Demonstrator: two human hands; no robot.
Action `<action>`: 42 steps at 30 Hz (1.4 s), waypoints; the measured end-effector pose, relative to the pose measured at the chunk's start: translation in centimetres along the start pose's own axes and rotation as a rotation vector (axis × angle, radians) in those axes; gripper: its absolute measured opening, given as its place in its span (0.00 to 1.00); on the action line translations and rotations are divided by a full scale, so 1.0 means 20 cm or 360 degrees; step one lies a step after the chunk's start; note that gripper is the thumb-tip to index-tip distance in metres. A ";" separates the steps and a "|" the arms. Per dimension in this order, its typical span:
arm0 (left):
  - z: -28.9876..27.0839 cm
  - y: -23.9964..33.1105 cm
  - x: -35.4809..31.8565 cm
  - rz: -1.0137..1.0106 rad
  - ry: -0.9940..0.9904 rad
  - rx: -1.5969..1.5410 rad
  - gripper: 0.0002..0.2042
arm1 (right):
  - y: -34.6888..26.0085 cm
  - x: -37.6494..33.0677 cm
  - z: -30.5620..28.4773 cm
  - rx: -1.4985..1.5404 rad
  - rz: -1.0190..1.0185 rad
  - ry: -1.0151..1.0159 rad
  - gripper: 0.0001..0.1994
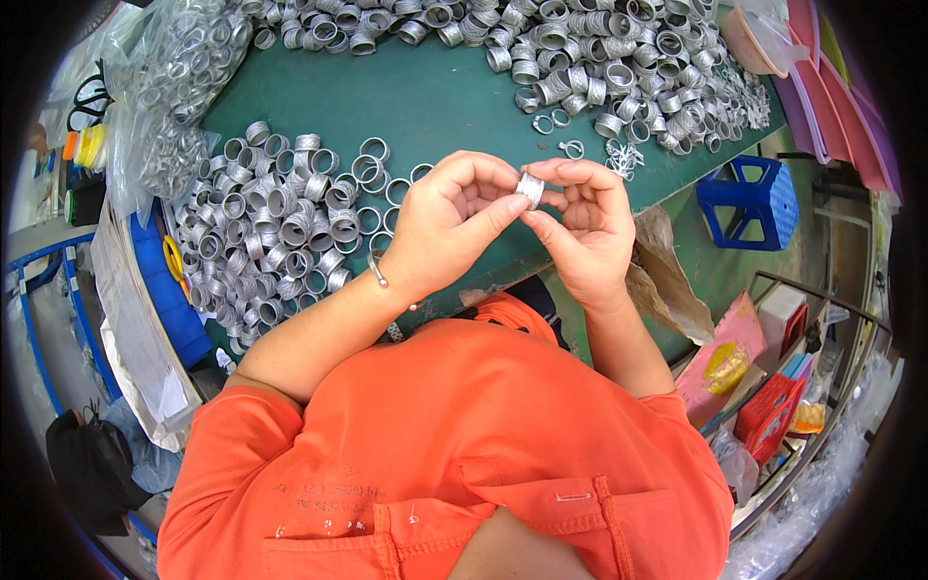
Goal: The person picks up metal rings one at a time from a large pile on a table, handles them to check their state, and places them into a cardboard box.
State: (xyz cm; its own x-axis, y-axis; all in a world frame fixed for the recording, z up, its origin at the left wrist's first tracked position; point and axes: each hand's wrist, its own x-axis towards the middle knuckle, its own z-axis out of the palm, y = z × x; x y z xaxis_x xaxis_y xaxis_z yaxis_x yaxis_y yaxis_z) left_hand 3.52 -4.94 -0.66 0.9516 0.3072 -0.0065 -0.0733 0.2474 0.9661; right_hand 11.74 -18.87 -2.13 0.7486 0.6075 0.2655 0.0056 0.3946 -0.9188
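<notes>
Between the fingertips of both hands is a silver metal ring [529, 189], wide-banded with a textured outside. My left hand [462, 215] pinches its left side, thumb and forefinger closed on it. From the other side my right hand [583, 224] grips the same ring with thumb and forefinger. Both hands are raised over the front edge of the green table [425, 106]. Left of my left hand lies a heap of similar rings [271, 232], some reaching close to my wrist. A larger pile of rings [599, 58] spreads along the far right of the table.
Clear plastic bags of rings [184, 87] stand at the far left, beside black-handled scissors [90, 97]. Small white pieces [623, 158] lie near the table's right edge. A blue stool [749, 205] stands on the right. Brown paper [667, 280] hangs beside my right forearm.
</notes>
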 end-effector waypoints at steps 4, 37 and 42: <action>-0.03 0.04 -0.01 0.0220 -0.0027 0.0656 0.04 | -0.04 0.00 -0.01 -0.0571 -0.0041 -0.0145 0.16; -0.24 0.23 -0.07 0.0063 0.0174 0.1196 0.06 | -0.02 0.17 -0.16 -0.0316 0.0275 0.0220 0.07; -0.07 0.16 -0.02 -0.0430 0.0013 0.0155 0.20 | -0.03 0.11 -0.01 -0.0507 -0.0125 0.0022 0.06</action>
State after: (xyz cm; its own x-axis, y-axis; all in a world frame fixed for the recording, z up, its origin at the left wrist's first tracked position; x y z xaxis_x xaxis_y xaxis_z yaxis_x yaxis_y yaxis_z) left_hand 2.48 -2.93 2.02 0.9304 0.2494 -0.2686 0.2118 0.2321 0.9493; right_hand 13.56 -17.91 -1.07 0.7465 0.5738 0.3370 0.2690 0.2030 -0.9415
